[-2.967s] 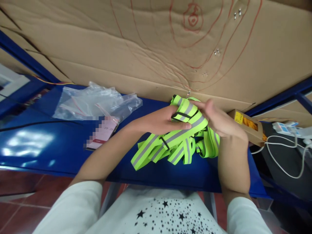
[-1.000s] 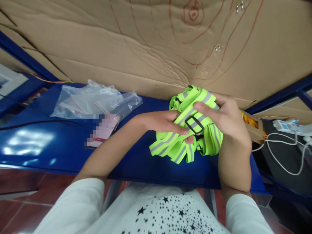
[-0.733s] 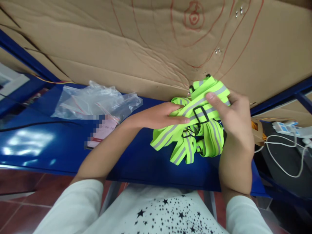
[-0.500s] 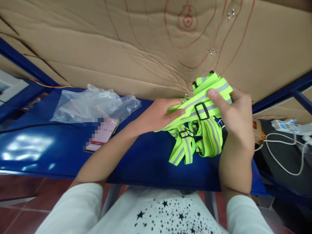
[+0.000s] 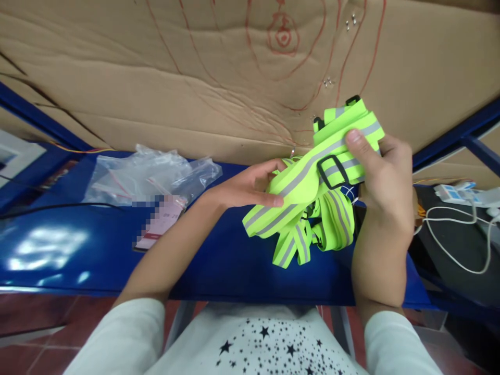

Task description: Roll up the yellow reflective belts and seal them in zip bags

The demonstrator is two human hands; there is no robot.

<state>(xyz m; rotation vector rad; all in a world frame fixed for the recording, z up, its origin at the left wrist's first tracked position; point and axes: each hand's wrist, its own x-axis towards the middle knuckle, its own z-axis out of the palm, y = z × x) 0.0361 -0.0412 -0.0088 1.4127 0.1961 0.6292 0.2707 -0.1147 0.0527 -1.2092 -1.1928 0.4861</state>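
A bundle of folded neon-yellow reflective strap (image 5: 300, 174), with grey stripes and black plastic buckles, is held up above the table. My right hand (image 5: 385, 172) is closed on its upper right end, thumb lying across the front. At the lower left part of the bundle is my left hand (image 5: 253, 185), loosely around the strap, its thumb in front and its other fingers partly hidden behind. A free loop of strap hangs down below the left thumb. More rolled reflective straps (image 5: 334, 221) lie on the blue table (image 5: 234, 265) beneath, partly covered by the held bundle.
Clear plastic bags (image 5: 152, 174) lie to the left, with a phone (image 5: 160, 224) in front of them and a black cable (image 5: 58, 207) further left. Behind stands a cardboard panel (image 5: 219, 78) with red drawn lines. White cables (image 5: 453, 260) and a power strip (image 5: 455, 195) are at right.
The right hand has moved slightly right and up with the bundle. My left thumb has loosened and slid lower, and a loop of strap now droops at the lower left.
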